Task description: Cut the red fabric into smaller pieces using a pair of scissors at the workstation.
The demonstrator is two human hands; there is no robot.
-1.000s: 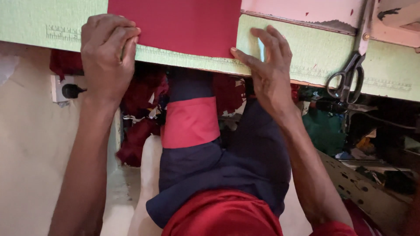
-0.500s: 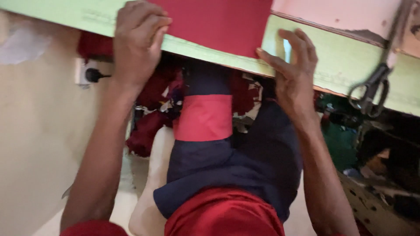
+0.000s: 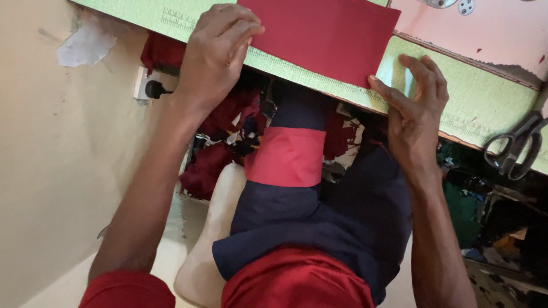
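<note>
A flat red sheet of fabric [image 3: 325, 34] lies on a pale green cutting mat [image 3: 474, 102] with ruler marks along its edge. My left hand [image 3: 214, 54] pinches the sheet's near left corner, fingers curled over it. My right hand [image 3: 414, 108] presses on the mat at the sheet's near right corner, with the thumb touching the red edge. Both forearms reach up from below the table edge.
Black scissors [image 3: 514, 148] lie on the mat at the right. A wall socket with a black plug [image 3: 149, 88] sits on the beige wall at left. Red cloth scraps [image 3: 217, 148] pile under the table beside my legs in dark shorts [image 3: 319, 217].
The view has shifted, so the table edge and sheet sit more to the right. Both hands stay at the red sheet's near corners.
</note>
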